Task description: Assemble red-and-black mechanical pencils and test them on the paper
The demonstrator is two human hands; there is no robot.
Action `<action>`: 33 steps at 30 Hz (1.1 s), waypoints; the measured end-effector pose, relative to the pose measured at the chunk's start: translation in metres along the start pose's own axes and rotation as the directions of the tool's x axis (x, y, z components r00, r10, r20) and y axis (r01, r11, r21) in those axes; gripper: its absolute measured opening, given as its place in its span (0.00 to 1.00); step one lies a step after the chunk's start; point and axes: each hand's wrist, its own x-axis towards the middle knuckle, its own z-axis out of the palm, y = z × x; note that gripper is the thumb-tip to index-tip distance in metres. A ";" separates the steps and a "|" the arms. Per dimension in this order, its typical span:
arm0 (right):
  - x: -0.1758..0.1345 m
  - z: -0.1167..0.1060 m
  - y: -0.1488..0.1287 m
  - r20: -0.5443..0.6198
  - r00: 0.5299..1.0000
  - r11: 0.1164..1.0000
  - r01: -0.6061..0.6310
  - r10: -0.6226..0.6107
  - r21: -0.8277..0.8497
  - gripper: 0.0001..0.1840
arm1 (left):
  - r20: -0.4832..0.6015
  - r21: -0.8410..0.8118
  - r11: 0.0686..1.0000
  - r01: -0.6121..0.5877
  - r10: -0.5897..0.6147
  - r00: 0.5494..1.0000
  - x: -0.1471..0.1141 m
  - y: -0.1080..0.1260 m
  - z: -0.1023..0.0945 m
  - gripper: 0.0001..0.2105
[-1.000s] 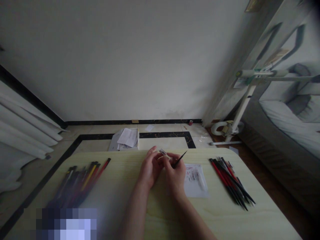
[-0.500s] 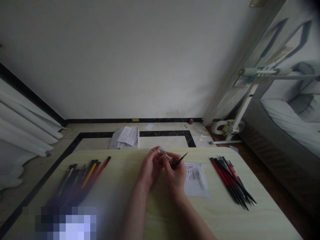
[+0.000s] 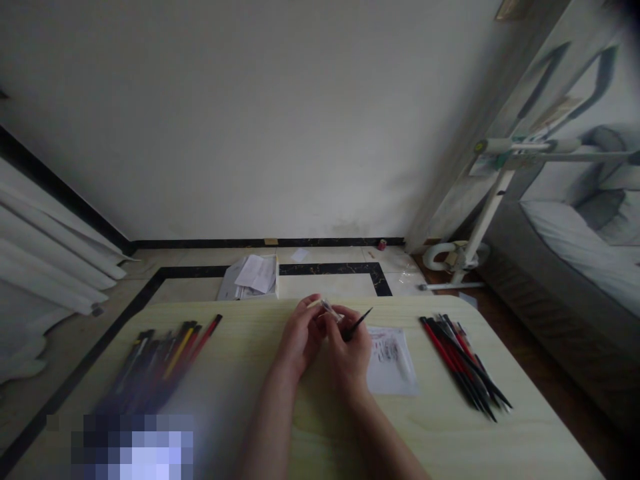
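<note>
My left hand (image 3: 302,333) and my right hand (image 3: 354,350) meet above the light wooden table, their fingers closed together. Between the fingertips is a small pale, slender piece (image 3: 327,307); its kind is too small to make out. From my right hand a dark, pen-like stick (image 3: 361,320) with a tapered tip points up and to the right. Partly behind that hand lies a white sheet (image 3: 393,380) with dark and reddish scribbles.
Red and black pencil-like sticks (image 3: 463,363) lie in a bundle on the right of the table (image 3: 220,393). Another bundle with a yellow one (image 3: 179,350) lies left, blurred towards the front. Beyond the far edge, a box of papers (image 3: 257,275) stands on the floor.
The pale piece between my fingertips has shifted slightly, and more of it shows beside my left fingers. Both hands stay nearly in place; the view tilts a little.
</note>
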 end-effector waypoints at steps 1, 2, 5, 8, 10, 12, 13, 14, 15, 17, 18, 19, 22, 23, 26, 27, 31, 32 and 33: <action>0.000 0.000 0.000 0.000 1.000 1.000 -0.005 0.005 0.007 0.11 | 0.001 0.005 1.000 0.003 -0.003 1.000 0.000 0.000 0.000 0.15; 0.000 0.000 0.000 0.001 1.000 1.000 -0.011 0.011 0.013 0.11 | -0.001 0.008 1.000 0.006 -0.006 1.000 0.000 0.000 0.000 0.15; 0.000 0.000 0.000 0.011 1.000 1.000 -0.019 0.019 0.019 0.11 | -0.005 0.014 1.000 0.002 -0.002 1.000 0.000 0.000 0.000 0.14; 0.000 -0.001 0.000 0.025 1.000 1.000 -0.017 0.016 0.026 0.11 | 0.001 0.021 1.000 -0.010 0.010 1.000 0.000 0.000 0.000 0.14; 0.000 -0.001 0.001 0.033 0.999 0.999 -0.022 0.021 0.036 0.11 | -0.003 0.023 1.000 -0.006 0.006 1.000 0.000 0.000 0.001 0.14; 0.000 0.000 0.001 0.034 0.999 0.999 -0.027 0.026 0.040 0.11 | -0.009 0.020 1.000 0.001 -0.001 1.000 0.000 0.001 0.002 0.15; 0.000 0.000 0.000 0.032 0.999 0.999 -0.030 0.029 0.037 0.11 | -0.012 0.017 1.000 0.005 -0.004 1.000 -0.001 0.001 0.002 0.15; 0.000 0.000 0.000 0.026 0.999 0.999 -0.031 0.030 0.032 0.11 | -0.015 0.014 1.000 0.007 -0.007 1.000 0.000 0.001 0.002 0.15; 0.000 0.000 -0.001 0.017 0.999 0.999 -0.031 0.030 0.024 0.11 | -0.017 0.010 1.000 0.009 -0.009 1.000 0.000 0.001 0.002 0.15; 0.000 0.000 -0.002 0.005 1.000 1.000 -0.026 0.026 0.007 0.10 | -0.011 -0.003 1.000 0.006 -0.006 1.000 0.001 0.000 0.000 0.15; 0.001 0.000 -0.002 0.003 1.000 1.000 -0.021 0.021 0.003 0.10 | -0.004 -0.010 1.000 0.002 -0.002 1.000 0.001 0.000 -0.001 0.15; 0.001 0.000 -0.002 0.005 1.000 1.000 -0.017 0.017 -0.001 0.10 | 0.002 -0.017 1.000 -0.003 0.003 1.000 0.002 -0.001 -0.002 0.15; 0.001 0.000 -0.001 0.018 1.000 1.000 -0.012 0.012 -0.007 0.10 | 0.013 -0.019 1.000 0.003 -0.002 1.000 0.002 -0.001 -0.003 0.13; 0.001 -0.001 0.000 0.020 1.000 1.000 -0.011 0.011 -0.006 0.10 | 0.016 -0.014 1.000 0.013 -0.013 1.000 0.002 -0.001 -0.003 0.12; 0.002 -0.001 0.001 0.016 1.000 1.000 -0.008 0.008 -0.003 0.10 | 0.021 -0.010 0.999 0.032 -0.031 0.999 0.001 0.000 -0.003 0.10; 0.002 -0.001 0.001 0.013 1.000 1.000 -0.008 0.008 -0.002 0.10 | 0.018 -0.013 0.999 0.031 -0.030 0.999 0.001 0.000 -0.003 0.11; 0.002 -0.001 0.001 0.013 1.000 1.000 -0.014 0.014 0.006 0.10 | 0.006 -0.029 0.999 0.034 -0.034 0.999 0.002 0.000 -0.004 0.13; 0.002 -0.001 0.001 0.014 1.000 1.000 -0.018 0.018 0.010 0.10 | 0.007 -0.033 0.999 0.035 -0.035 0.999 0.002 0.000 -0.004 0.13; 0.002 -0.001 0.000 0.016 1.000 1.000 -0.021 0.021 0.014 0.10 | 0.010 -0.038 0.999 0.034 -0.034 0.999 0.002 0.000 -0.004 0.13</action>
